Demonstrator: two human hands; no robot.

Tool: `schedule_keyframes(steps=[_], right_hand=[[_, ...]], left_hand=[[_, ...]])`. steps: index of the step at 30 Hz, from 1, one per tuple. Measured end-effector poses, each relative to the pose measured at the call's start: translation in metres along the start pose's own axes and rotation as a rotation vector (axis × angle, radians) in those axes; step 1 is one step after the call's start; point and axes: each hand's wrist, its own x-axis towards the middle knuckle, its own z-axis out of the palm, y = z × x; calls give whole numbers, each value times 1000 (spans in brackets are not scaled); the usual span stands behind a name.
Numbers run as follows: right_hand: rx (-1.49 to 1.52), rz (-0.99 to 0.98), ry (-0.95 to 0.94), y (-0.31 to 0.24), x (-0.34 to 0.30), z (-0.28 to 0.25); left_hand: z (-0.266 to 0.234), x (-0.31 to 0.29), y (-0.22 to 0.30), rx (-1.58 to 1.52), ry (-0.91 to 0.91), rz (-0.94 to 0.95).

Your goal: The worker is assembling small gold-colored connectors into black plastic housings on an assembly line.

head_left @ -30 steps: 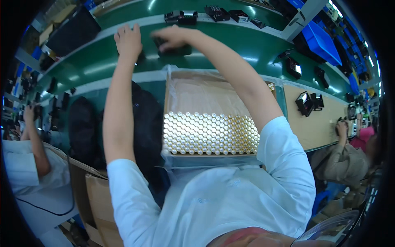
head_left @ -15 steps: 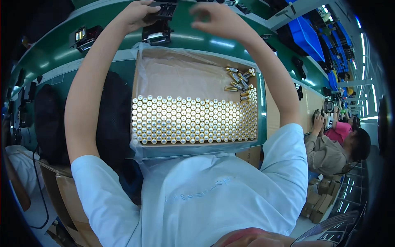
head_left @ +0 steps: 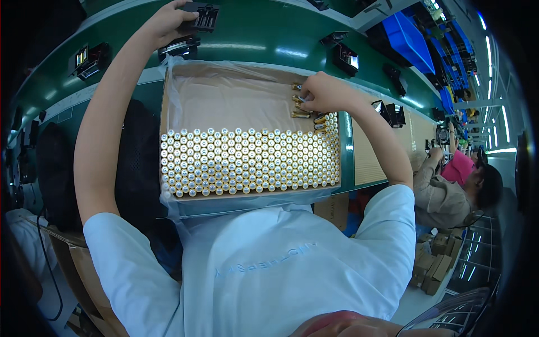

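Note:
My left hand [head_left: 171, 21] grips a black plastic battery holder [head_left: 205, 17] with slots, over the green bench beyond the box. My right hand [head_left: 328, 94] reaches into the far right corner of an open cardboard box [head_left: 224, 72]. Its fingers are bent and closed at a loose battery [head_left: 301, 99]; how firmly they hold it is partly hidden. More loose batteries [head_left: 301, 114] lie around the fingertips. Tight rows of upright gold-rimmed batteries [head_left: 247, 160] fill the near part of the box, which has a clear plastic liner [head_left: 174, 66].
Another black device [head_left: 178, 47] sits just behind the box. Similar open black units stand at the left [head_left: 91, 60], far right [head_left: 344, 58] and right [head_left: 391, 114]. A blue bin [head_left: 408, 42] is farther right. A co-worker [head_left: 449, 188] sits at the right along the bench.
My right hand has come down from above the bench into the box's loose batteries. My left hand keeps the black holder, now farther left in view. The whole view has shifted slightly.

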Motion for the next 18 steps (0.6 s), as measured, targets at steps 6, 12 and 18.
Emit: schedule_keyframes(steps=[6,12,18], right_hand=[[42,-82,98,-6,-3,6],[-133,-167,29,-17,9,6],[-95,-163,-216,-15,30,-2]], left_hand=[[-4,6,-8,12,48,17],[-12,5,-14,31,52,30],[-8,-7,-13,52,32,46]])
